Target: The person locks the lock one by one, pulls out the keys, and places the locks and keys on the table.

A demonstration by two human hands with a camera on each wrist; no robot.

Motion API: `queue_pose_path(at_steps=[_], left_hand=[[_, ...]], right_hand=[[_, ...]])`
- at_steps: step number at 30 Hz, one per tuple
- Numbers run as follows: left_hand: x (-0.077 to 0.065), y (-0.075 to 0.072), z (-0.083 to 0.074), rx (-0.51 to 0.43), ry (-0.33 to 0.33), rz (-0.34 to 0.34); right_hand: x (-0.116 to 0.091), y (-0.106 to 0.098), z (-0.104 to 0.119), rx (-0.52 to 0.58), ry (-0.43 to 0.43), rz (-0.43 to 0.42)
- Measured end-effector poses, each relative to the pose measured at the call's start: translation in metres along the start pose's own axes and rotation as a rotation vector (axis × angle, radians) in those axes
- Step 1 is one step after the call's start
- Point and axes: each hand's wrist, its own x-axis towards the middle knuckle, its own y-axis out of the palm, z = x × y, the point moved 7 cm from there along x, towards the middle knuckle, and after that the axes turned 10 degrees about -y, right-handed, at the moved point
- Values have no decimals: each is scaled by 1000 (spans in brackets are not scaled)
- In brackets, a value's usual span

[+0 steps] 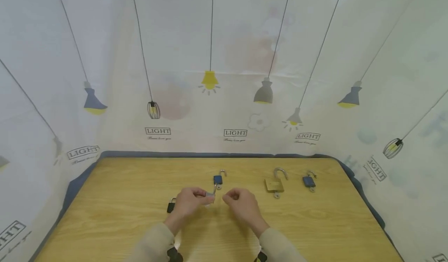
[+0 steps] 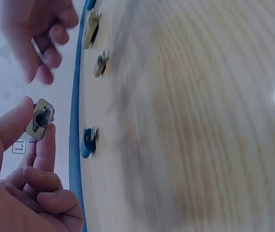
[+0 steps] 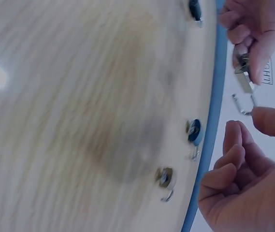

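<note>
My left hand (image 1: 190, 200) pinches a small silvery padlock (image 3: 244, 79) between thumb and fingers. Its U-shaped shackle (image 3: 244, 112) stands out of the body, raised. In the left wrist view the padlock's underside (image 2: 36, 129) faces the camera, with what looks like a key (image 2: 50, 115) at the keyhole. Close by on the right, my right hand (image 1: 243, 206) has its fingers loosely bent, with nothing seen between them. Its thumb tip is near the shackle in the right wrist view; whether they touch I cannot tell.
On the wooden table (image 1: 115, 199) lie a blue padlock (image 1: 217, 179) beyond the hands, a brass padlock (image 1: 274, 185) and another blue one (image 1: 309, 182) at right, all with raised shackles. A black padlock (image 1: 170, 207) is partly hidden by the left hand.
</note>
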Motion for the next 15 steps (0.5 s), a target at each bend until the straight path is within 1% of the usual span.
queue_pose_path(at_steps=[4, 8, 11, 15], left_hand=[[-7, 9, 1, 20, 11, 17], [-12, 14, 1, 34, 21, 17], [-13, 18, 1, 23, 23, 22], [-12, 23, 4, 9, 10, 30]], right_hand=[[5, 0, 5, 36, 55, -44], [7, 2, 7, 24, 106, -50], [8, 4, 8, 12, 113, -43], [10, 7, 8, 14, 110, -40]])
